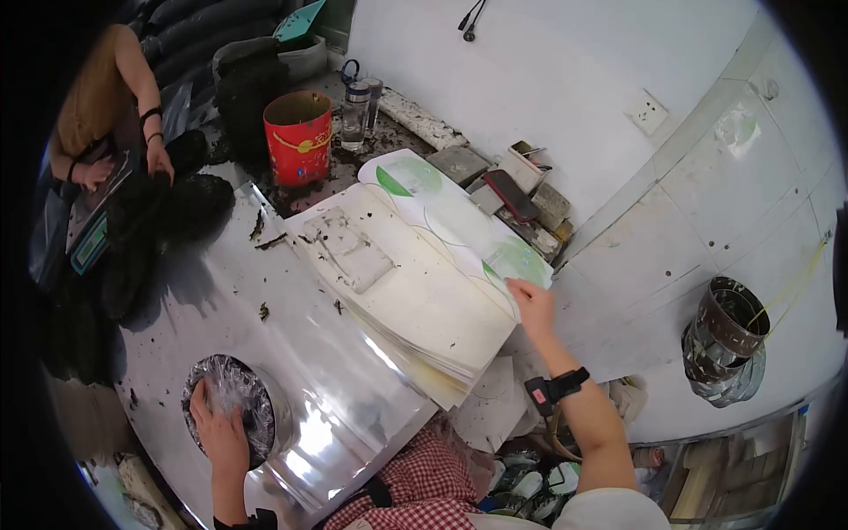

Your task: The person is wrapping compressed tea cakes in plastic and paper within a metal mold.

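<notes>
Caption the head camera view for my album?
Left hand on clear plastic film in a round container, right hand at stacked sheets.

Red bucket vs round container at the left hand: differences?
Colour: the red bucket is red; the round container has a silvery outer wall.
Covering: clear plastic covers the container's mouth; none shows over the bucket's.
Contact: the left hand presses the container's plastic; neither hand touches the bucket.
Shared: both are round.

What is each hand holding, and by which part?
The right hand pinches the green-printed sheet by its edge; the left hand rests on plastic film, apparently holding nothing.
</notes>
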`<state>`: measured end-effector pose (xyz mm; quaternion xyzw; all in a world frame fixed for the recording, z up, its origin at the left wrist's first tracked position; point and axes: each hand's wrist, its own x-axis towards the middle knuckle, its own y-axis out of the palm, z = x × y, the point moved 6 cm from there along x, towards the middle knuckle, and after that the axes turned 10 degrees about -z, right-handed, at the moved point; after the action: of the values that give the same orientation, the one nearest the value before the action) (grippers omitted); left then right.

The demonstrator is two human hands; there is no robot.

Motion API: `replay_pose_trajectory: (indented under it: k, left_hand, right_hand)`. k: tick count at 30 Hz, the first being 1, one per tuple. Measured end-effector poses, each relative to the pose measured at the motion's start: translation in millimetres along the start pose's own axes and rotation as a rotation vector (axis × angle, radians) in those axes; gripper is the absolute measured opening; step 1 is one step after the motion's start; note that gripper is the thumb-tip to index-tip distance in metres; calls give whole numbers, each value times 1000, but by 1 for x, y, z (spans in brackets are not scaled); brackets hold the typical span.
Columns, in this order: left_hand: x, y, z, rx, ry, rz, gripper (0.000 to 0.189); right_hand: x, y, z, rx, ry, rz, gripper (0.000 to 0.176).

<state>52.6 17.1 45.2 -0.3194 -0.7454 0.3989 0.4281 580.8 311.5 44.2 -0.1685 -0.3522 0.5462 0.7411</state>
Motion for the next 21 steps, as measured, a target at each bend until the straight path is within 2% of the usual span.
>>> replay_pose_trajectory:
  k: [2, 3, 6, 7, 9, 10, 11, 12, 13, 14, 15, 16, 17, 18, 20, 21]
  left_hand:
    - [0, 1, -1, 13, -9, 7, 49]
    - [1, 0, -2, 16, -1, 12, 50]
    - [0, 2, 0, 15, 6, 24, 54]
    - [1, -1, -1, 7, 9, 25, 58]
    - [2, -17, -18, -15, -24, -104, 71]
    - [-2, -15, -11, -165, -2, -168, 79]
    - [-3, -19, -14, -210, 6, -157, 78]
    - [2, -23, -19, -233, 46, -124, 71]
    - [6, -22, -18, -201, 19, -119, 57]
    - [8, -17, -10, -220, -44, -96, 44]
    - [8, -12, -4, -221, -47, -102, 35]
    - [10, -12, -4, -236, -25, -86, 33]
    - [0, 2, 5, -294, 28, 14, 46]
    - [-6, 9, 15, -281, 16, -1, 46]
    - [-23, 48, 21, -1265, -344, 452, 66]
    - [-21, 61, 25, -1274, -355, 438, 66]
  right_hand:
    - [37, -47, 23, 240, 107, -199, 21]
    - [55, -78, 39, 482, 99, -391, 20]
    - [97, -154, 31, 798, 117, -725, 33]
    - [92, -142, 48, 815, 127, -704, 33]
    - [69, -89, 76, 888, 290, -718, 46]
    - [51, -27, 94, 940, 252, -531, 49]
    - [19, 42, 118, 996, 211, -336, 52]
    - [-25, 103, 153, 905, 179, -2, 59]
    - [-59, 158, 163, 674, 36, 374, 58]
    - [-109, 144, 273, 605, -310, 468, 55]
    - [-146, 161, 304, 702, -545, 546, 55]
    - [-178, 165, 332, 581, -865, 617, 72]
    - [-214, 174, 345, 538, -1090, 727, 75]
    - [-251, 189, 335, 416, -1215, 911, 77]
    - [-258, 177, 344, 207, -1228, 953, 86]
    - [-256, 174, 356, 203, -1240, 966, 86]
